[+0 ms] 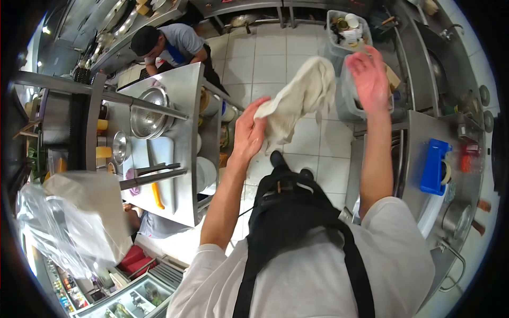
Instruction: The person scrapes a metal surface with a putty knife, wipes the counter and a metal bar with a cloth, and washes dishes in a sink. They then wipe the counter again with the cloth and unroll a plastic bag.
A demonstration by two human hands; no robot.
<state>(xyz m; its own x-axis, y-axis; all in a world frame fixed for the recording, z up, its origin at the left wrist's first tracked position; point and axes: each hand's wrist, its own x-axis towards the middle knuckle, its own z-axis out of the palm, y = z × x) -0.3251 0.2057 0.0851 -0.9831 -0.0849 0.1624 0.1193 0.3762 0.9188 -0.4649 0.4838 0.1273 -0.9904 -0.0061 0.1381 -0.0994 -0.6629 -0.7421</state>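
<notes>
One pale cloth (305, 98): it is hanging crumpled in the air in front of me, above the tiled floor (305, 140), between my two hands. One left hand (249, 131): it is partly curling, its fingers gripping the cloth by its left edge. One right hand (369, 82): it is opening wide, holding nothing, its fingers pointing away from me just beside the cloth without touching it. One black apron (291, 212), which I am wearing over a pale shirt. To my left, one steel table (184, 201) is bearing a large metal bowl (151, 123), a smaller bowl (121, 147), a white cutting board (163, 151) and a knife with a yellow handle (157, 195), which is lying on the board. One co-worker (183, 42) in a dark cap is bending at the table's far end. Ahead, one plastic tub (330, 29) is holding mixed items. To my right, one blue tape holder (433, 164) is sitting on a steel counter. At lower left, one clear plastic bag (63, 228) is showing, partly blurred.
</notes>
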